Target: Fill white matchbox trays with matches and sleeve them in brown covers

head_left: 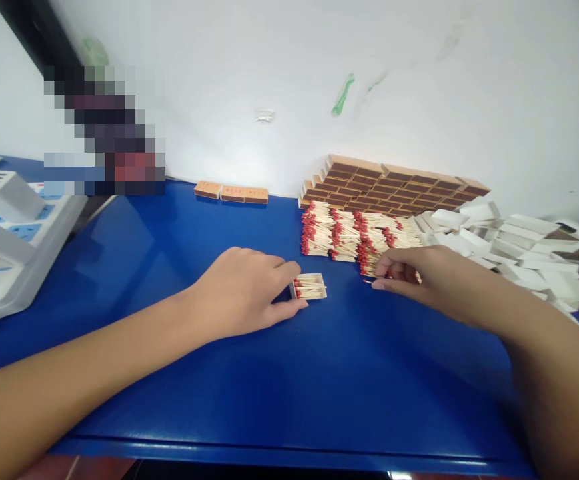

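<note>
My left hand [254, 287] grips the left end of a small white matchbox tray [322, 295] between thumb and fingers. Inside the tray lies a layer of matches [309, 287], red heads toward my hand. To the right, my right hand [412, 270] pinches a match [367, 281] by thumb and fingertips, its red tip poking out leftward just above or on the table. That hand is at the front edge of a large heap of loose red-headed matches [342, 233], stacked in rows, and covers part of it.
Behind the heap, brown matchboxes [389, 183] are stacked against the white wall. Several more matchboxes [232, 193] line the wall further left. White empty trays [509, 247] pile up at right. A white device [19, 247] stands at left on the blue table [279, 393].
</note>
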Action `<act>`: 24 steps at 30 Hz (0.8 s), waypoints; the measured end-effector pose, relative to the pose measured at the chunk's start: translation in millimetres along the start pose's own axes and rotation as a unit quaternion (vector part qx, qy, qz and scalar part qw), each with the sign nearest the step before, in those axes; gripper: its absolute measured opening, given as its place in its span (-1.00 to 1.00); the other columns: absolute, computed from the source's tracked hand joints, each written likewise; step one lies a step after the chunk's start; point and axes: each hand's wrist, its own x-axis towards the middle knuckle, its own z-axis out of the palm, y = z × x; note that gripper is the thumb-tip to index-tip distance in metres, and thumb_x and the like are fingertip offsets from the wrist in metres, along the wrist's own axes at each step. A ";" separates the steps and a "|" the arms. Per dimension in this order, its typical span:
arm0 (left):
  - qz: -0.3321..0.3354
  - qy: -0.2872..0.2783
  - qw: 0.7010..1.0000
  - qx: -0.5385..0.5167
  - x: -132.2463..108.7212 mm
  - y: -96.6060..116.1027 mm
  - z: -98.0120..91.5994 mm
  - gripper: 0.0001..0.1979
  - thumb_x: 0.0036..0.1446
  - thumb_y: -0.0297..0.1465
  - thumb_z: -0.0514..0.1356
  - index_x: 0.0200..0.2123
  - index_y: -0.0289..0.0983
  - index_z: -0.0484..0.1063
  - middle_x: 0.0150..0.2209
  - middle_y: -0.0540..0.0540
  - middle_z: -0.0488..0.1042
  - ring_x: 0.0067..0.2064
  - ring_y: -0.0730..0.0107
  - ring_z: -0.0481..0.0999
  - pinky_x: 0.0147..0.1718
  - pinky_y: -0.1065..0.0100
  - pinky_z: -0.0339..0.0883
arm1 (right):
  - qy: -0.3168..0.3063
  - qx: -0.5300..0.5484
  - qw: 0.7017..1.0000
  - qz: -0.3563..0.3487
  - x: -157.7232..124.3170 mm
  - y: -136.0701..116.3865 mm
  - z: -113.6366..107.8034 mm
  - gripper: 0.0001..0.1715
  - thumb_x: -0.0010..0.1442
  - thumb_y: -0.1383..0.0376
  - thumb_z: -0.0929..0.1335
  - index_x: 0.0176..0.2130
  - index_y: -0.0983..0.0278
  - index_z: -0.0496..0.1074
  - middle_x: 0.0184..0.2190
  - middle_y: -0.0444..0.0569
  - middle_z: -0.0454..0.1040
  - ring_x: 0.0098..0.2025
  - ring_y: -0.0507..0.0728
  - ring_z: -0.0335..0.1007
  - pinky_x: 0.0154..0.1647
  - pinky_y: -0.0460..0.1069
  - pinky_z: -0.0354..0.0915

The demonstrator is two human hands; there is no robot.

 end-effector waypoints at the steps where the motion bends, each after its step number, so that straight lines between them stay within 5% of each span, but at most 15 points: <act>1: 0.001 0.001 1.000 -0.001 0.0 0.1 -0.3 -0.66 0.43 -0.07 0.17 -0.10 -0.21 0.55 -0.29 0.00 0.63 -0.29 0.26 0.61 -0.44 0.26 0.03 | 0.002 0.002 1.000 -0.001 0.2 0.1 0.0 -0.69 0.39 -0.01 0.38 -0.22 0.15 0.52 -0.46 -0.05 0.56 -0.48 0.15 0.43 -0.45 0.02 0.23; 24: 0.007 0.002 1.000 -0.001 -0.5 1.3 -2.4 -0.68 0.43 -0.09 0.18 -0.14 -0.22 0.54 -0.33 0.00 0.61 -0.32 0.29 0.58 -0.45 0.28 0.02 | -0.023 0.016 0.999 -0.022 3.3 -1.0 -2.0 -0.63 0.42 -0.02 0.34 -0.29 0.15 0.54 -0.41 -0.02 0.61 -0.45 0.17 0.48 -0.42 0.05 0.28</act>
